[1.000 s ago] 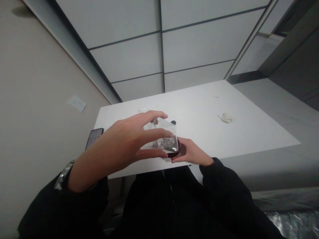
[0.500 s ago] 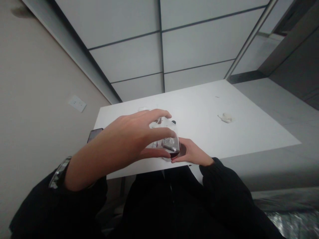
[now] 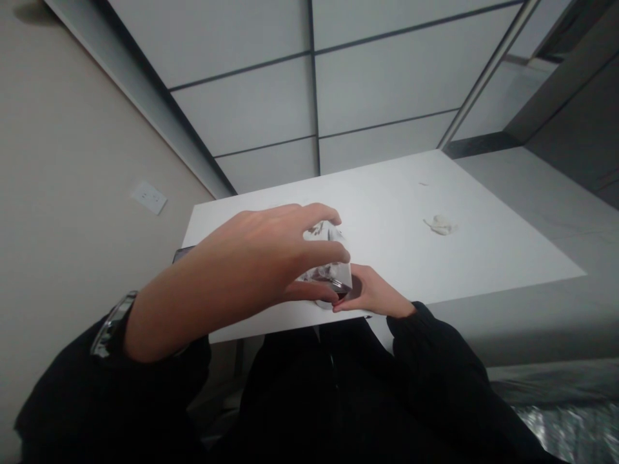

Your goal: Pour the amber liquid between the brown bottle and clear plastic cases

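Observation:
My left hand [image 3: 264,258] reaches across the near part of the white table [image 3: 387,212], fingers curved over a small box-like thing [image 3: 334,272]. The top of this box looks white or clear with grey markings, and dark red shows low down near my fingertips. From the right side, my right hand [image 3: 374,290] wraps its fingers and thumb around the lower part of the same box. My left fingers hide much of it, so its exact kind cannot be made out.
A dark flat thing like a phone [image 3: 181,254] lies at the table's left edge, partly behind my forearm. A crumpled pale scrap [image 3: 441,225] and a tiny sliver [image 3: 423,184] rest on the right. White panelled doors [image 3: 265,116] stand behind; a wall with a socket [image 3: 149,197] is left.
My left hand has shifted slightly right and up over the box, covering it from a little further across. The right hand stays at the lower side. The view has tilted a bit.

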`<move>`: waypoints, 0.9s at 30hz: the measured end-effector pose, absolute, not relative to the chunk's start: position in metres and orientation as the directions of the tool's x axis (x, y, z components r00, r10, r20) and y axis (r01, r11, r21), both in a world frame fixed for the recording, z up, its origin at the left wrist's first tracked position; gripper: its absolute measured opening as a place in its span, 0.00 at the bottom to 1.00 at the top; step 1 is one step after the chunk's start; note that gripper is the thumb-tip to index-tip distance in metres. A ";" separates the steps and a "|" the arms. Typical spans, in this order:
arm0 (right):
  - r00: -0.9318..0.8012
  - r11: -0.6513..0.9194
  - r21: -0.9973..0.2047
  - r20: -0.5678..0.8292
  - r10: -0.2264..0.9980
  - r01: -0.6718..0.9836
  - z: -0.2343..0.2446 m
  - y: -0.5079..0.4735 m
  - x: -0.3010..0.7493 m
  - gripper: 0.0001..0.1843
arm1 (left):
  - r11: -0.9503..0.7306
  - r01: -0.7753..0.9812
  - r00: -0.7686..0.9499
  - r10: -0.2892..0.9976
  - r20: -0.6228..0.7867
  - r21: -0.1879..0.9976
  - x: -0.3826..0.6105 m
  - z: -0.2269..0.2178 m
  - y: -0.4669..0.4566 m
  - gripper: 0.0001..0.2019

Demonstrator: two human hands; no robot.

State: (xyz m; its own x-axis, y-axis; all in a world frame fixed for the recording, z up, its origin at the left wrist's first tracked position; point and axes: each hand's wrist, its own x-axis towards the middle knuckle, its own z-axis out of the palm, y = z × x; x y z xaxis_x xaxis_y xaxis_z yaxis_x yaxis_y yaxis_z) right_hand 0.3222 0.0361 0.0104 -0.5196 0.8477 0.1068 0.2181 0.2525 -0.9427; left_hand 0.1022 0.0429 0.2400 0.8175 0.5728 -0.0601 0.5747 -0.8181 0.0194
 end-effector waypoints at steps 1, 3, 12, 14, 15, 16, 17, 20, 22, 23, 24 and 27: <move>-0.518 0.248 -0.944 0.104 0.849 0.217 0.011 0.036 0.322 0.43 | -0.819 0.574 0.818 0.572 -0.060 0.017 0.103 0.240 0.043 0.12; -0.514 0.252 -0.943 0.109 0.851 0.218 0.011 0.036 0.322 0.43 | -0.822 0.569 0.822 0.567 -0.057 0.015 0.104 0.241 0.043 0.11; -0.506 0.300 -0.918 0.137 0.852 0.258 0.007 0.036 0.323 0.43 | -0.828 0.561 0.826 0.560 -0.067 0.001 0.110 0.244 0.043 0.11; -0.503 0.294 -0.920 0.132 0.854 0.257 0.007 0.036 0.323 0.43 | -0.826 0.564 0.824 0.562 -0.070 0.012 0.111 0.245 0.044 0.10; -0.505 0.288 -0.924 0.127 0.854 0.253 0.007 0.036 0.323 0.42 | -0.824 0.566 0.822 0.564 -0.077 0.012 0.112 0.246 0.044 0.10; -0.507 0.281 -0.927 0.123 0.853 0.248 0.008 0.036 0.322 0.41 | -0.823 0.568 0.821 0.565 -0.086 0.010 0.113 0.246 0.044 0.09; -0.510 0.274 -0.930 0.117 0.852 0.244 0.008 0.036 0.322 0.40 | -0.822 0.569 0.819 0.566 -0.094 0.007 0.115 0.247 0.044 0.09; -0.525 0.257 -0.940 0.104 0.845 0.226 0.012 0.036 0.322 0.36 | -0.825 0.565 0.821 0.562 -0.106 -0.003 0.118 0.248 0.044 0.08; -0.532 0.246 -0.946 0.101 0.841 0.210 0.014 0.035 0.321 0.34 | -0.831 0.556 0.826 0.554 -0.105 -0.014 0.119 0.249 0.043 0.08; -0.533 0.242 -0.948 0.099 0.840 0.205 0.015 0.036 0.321 0.34 | -0.834 0.551 0.829 0.550 -0.104 -0.021 0.119 0.250 0.043 0.08; -0.533 0.239 -0.950 0.098 0.840 0.202 0.016 0.036 0.321 0.34 | -0.837 0.547 0.831 0.546 -0.104 -0.026 0.120 0.250 0.043 0.09; -0.535 0.237 -0.950 0.095 0.839 0.204 0.015 0.036 0.321 0.34 | -0.841 0.540 0.835 0.540 -0.106 -0.032 0.121 0.250 0.043 0.09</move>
